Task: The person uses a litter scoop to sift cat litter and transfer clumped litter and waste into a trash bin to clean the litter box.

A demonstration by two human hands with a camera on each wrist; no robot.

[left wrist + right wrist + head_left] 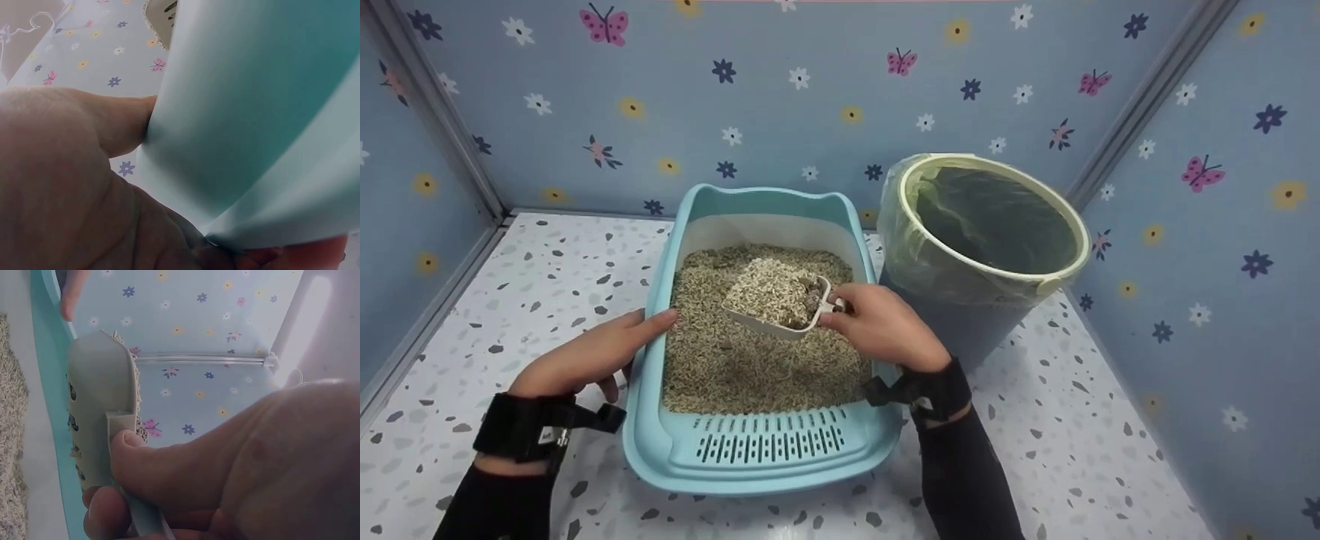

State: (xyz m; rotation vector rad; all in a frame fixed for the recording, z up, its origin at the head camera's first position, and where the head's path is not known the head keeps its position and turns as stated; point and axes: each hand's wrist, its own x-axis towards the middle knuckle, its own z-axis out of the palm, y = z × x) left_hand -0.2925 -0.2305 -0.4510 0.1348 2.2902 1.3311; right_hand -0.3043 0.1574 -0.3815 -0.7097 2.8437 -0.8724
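Note:
My right hand [889,322] grips the short handle of a pale litter scoop [771,327], thumb along the handle in the right wrist view. Light pellet litter [769,289] is heaped in the scoop, with a darker clump near the handle. The slotted side of the scoop [95,394] shows up close there. Below it stands a blue litter box [765,480] holding a bed of brownish litter [757,379]. My left hand [592,349] holds the box's left rim, thumb over the top and fingers underneath; its fingertips are mostly hidden in the left wrist view.
A bin [960,322] lined with a translucent yellowish bag [896,247] under a cream ring stands right of the litter box. Flower-patterned panels [780,97] rise behind and at both sides. The floor [1080,450] is white with grey speckles.

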